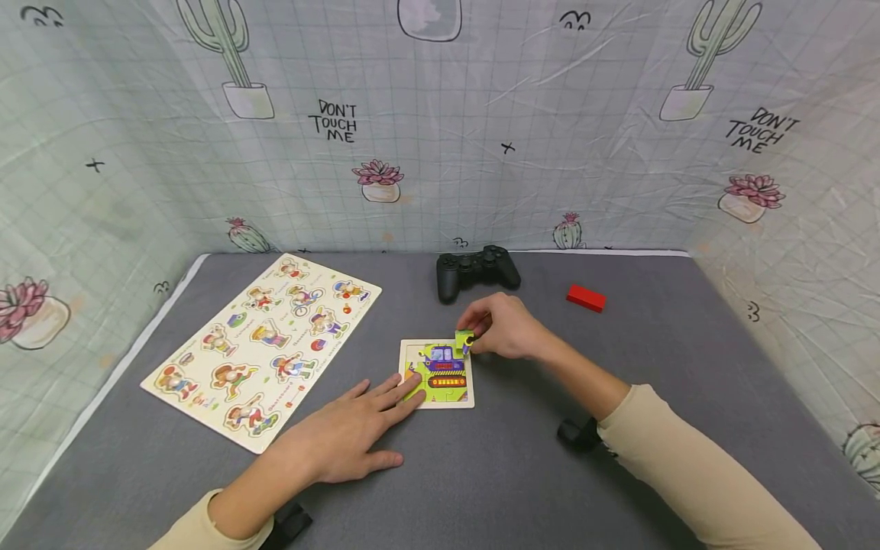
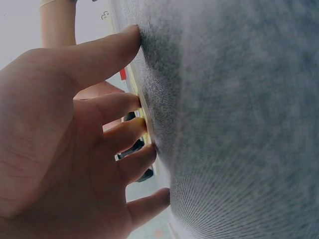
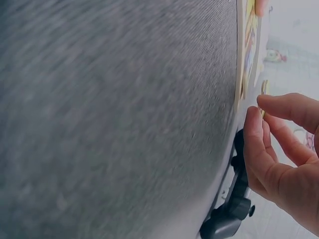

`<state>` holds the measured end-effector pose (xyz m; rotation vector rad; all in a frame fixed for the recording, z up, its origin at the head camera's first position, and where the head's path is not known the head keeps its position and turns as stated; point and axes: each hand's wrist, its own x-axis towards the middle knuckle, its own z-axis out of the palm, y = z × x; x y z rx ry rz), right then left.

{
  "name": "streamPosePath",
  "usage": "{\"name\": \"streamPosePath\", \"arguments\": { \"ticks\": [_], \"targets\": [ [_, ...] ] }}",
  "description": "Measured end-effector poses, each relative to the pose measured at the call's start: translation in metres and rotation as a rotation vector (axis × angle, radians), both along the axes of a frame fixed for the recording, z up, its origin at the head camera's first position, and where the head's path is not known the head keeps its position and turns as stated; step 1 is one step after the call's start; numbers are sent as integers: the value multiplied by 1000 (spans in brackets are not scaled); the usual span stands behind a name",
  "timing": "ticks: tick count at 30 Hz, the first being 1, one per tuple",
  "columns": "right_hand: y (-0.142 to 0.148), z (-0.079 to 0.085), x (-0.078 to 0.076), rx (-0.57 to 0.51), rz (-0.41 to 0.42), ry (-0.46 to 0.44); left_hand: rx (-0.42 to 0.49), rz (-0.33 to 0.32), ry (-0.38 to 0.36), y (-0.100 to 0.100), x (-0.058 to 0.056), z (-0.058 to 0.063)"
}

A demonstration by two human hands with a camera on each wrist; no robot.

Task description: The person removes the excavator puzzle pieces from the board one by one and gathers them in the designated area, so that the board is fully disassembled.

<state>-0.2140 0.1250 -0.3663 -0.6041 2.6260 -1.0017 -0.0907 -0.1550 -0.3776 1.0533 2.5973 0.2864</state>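
Note:
A small square jigsaw puzzle (image 1: 448, 382) in a wooden frame lies on the grey table, its picture a purple vehicle on green. My left hand (image 1: 357, 429) is spread flat, its fingertips resting on the frame's left side and the pieces there. Above the puzzle's upper right corner, my right hand (image 1: 505, 327) pinches a green puzzle piece (image 1: 464, 339) between thumb and fingers. The right wrist view shows that piece (image 3: 264, 88) edge-on, raised off the board. Some of the puzzle's left part is hidden beneath the left fingers.
A large wooden board with children figures (image 1: 264, 347) lies at the left. Behind the puzzle sits a black game controller (image 1: 477, 269), close to the right hand. A red block (image 1: 587, 298) is farther right. Printed cloth walls (image 1: 447, 176) border the table.

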Motion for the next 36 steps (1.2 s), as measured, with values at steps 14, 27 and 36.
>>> {"name": "streamPosePath", "arguments": {
  "ticks": [14, 27, 36],
  "targets": [
    [26, -3, 0, -15, -38, -62, 2, -3, 1, 0, 0, -1],
    [37, -7, 1, -1, -53, -92, 5, -2, -9, 0, 0, -1],
    [39, -9, 1, 14, -63, -112, 12, 1, -5, 0, 1, -1]
  ]
}}
